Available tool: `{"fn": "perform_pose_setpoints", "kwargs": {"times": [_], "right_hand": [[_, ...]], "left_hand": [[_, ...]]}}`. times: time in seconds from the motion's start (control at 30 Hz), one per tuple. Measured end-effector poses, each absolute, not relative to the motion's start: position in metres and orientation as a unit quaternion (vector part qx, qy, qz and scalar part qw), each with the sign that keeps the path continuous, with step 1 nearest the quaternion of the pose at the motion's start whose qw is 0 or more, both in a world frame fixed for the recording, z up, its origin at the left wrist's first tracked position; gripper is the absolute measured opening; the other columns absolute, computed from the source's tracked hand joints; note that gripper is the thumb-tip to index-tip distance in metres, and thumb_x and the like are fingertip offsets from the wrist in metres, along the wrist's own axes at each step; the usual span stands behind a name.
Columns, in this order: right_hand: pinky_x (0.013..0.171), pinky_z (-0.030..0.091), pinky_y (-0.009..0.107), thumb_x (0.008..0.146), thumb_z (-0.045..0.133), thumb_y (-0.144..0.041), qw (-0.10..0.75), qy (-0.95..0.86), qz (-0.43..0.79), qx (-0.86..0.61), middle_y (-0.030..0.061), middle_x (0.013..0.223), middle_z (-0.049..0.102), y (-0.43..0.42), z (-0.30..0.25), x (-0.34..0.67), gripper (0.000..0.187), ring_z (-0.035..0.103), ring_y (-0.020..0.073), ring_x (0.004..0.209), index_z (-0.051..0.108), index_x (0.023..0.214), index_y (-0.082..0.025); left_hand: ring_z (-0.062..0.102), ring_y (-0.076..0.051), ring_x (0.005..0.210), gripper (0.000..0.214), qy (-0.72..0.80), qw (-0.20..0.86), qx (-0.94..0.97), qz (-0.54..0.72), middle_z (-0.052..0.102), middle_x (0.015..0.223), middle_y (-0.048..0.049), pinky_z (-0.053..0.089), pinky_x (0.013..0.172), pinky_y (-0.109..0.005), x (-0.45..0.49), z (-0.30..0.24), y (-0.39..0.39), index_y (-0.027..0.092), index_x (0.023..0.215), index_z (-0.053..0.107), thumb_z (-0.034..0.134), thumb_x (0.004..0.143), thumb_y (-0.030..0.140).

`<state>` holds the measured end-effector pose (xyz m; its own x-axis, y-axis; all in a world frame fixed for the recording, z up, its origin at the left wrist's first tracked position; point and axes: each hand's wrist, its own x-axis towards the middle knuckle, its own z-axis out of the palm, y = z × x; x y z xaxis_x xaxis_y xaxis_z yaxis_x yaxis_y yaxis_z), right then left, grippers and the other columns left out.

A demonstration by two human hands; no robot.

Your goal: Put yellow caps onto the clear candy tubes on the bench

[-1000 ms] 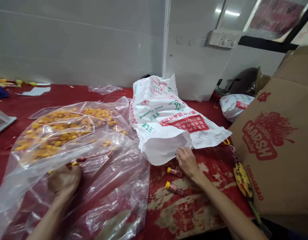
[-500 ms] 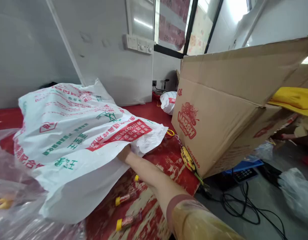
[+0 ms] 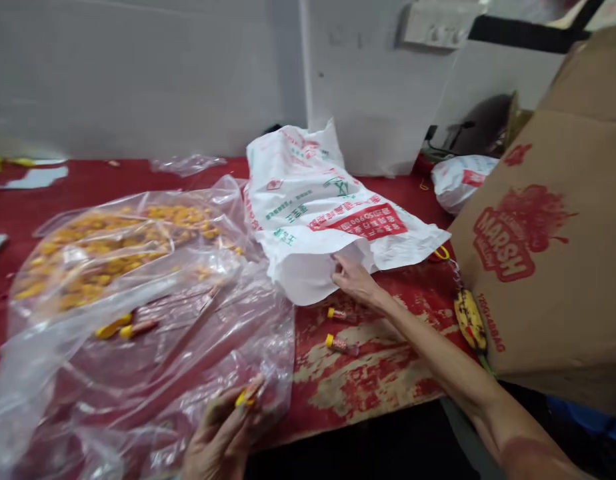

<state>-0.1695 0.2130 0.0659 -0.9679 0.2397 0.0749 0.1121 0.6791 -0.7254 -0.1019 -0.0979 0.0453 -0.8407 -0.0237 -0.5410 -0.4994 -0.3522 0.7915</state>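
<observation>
My left hand (image 3: 221,437) is at the near edge of the red table (image 3: 368,380), fingers pinched round a small yellow-capped tube (image 3: 245,395). It sits on a big clear plastic bag (image 3: 138,313) holding several yellow-capped pieces. My right hand (image 3: 353,280) reaches forward and grips the open edge of a white printed plastic bag (image 3: 328,220). Two more yellow-capped tubes (image 3: 341,345) lie on the table just below that hand.
A large brown cardboard box (image 3: 553,253) printed "MARSH" leans at the right. A yellow tag (image 3: 469,319) hangs by it. A second white bag (image 3: 461,180) lies behind. Grey wall panels close the back.
The view swung right, then back left. My left hand moved from the middle of the clear bag to the near edge and now pinches a tube. My right hand stayed at the white bag's opening.
</observation>
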Motion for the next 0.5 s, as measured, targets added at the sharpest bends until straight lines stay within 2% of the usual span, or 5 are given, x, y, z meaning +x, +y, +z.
{"fn": "perform_pose_setpoints", "kwargs": {"times": [0.13, 0.2, 0.3, 0.4, 0.5], "right_hand": [[0.056, 0.05, 0.025, 0.079, 0.053, -0.023, 0.093, -0.739, 0.666, -0.048, -0.0018, 0.088, 0.056, 0.182, 0.057, -0.09, 0.042, 0.056, 0.009, 0.056, 0.038, 0.118, -0.022], [0.054, 0.051, 0.026, 0.078, 0.055, -0.026, 0.096, -0.654, 0.75, -0.037, -0.003, 0.087, 0.055, 0.169, 0.052, -0.058, 0.047, 0.055, 0.0082, 0.05, 0.034, 0.121, -0.026], [0.056, 0.053, 0.029, 0.079, 0.057, -0.031, 0.124, -0.616, 0.776, -0.056, -0.0008, 0.09, 0.058, 0.155, 0.043, -0.028, 0.045, 0.059, 0.0105, 0.056, 0.036, 0.119, -0.027], [0.062, 0.054, 0.03, 0.077, 0.062, -0.034, 0.138, -0.633, 0.757, -0.077, 0.0021, 0.094, 0.061, 0.147, 0.039, -0.011, 0.033, 0.062, 0.0139, 0.068, 0.044, 0.103, -0.024], [0.069, 0.052, 0.029, 0.076, 0.065, -0.031, 0.12, -0.675, 0.725, -0.073, 0.0037, 0.093, 0.064, 0.143, 0.04, -0.001, 0.026, 0.062, 0.0153, 0.078, 0.049, 0.094, -0.022]], "left_hand": [[0.058, -0.013, 0.063, 0.039, 0.483, 0.197, -0.172, 0.836, 0.067, 0.08, -0.0027, 0.05, 0.054, -0.021, -0.08, 0.048, -0.056, 0.017, 0.073, 0.069, 0.089, 0.041, 0.025], [0.056, -0.011, 0.06, 0.033, 0.464, 0.224, -0.134, 0.846, 0.065, 0.077, -0.0019, 0.048, 0.054, -0.02, -0.068, 0.049, -0.038, 0.016, 0.075, 0.068, 0.086, 0.049, 0.025], [0.054, -0.01, 0.056, 0.031, 0.458, 0.243, -0.107, 0.848, 0.063, 0.074, -0.0001, 0.047, 0.054, -0.021, -0.053, 0.048, -0.023, 0.016, 0.081, 0.067, 0.083, 0.055, 0.024], [0.053, -0.01, 0.055, 0.032, 0.483, 0.227, -0.092, 0.841, 0.061, 0.07, 0.0012, 0.045, 0.053, -0.021, -0.043, 0.045, -0.018, 0.017, 0.086, 0.065, 0.08, 0.059, 0.024], [0.055, -0.009, 0.058, 0.029, 0.515, 0.206, -0.071, 0.829, 0.062, 0.072, 0.0011, 0.046, 0.058, -0.021, -0.037, 0.04, -0.015, 0.017, 0.085, 0.064, 0.079, 0.061, 0.024]]}}
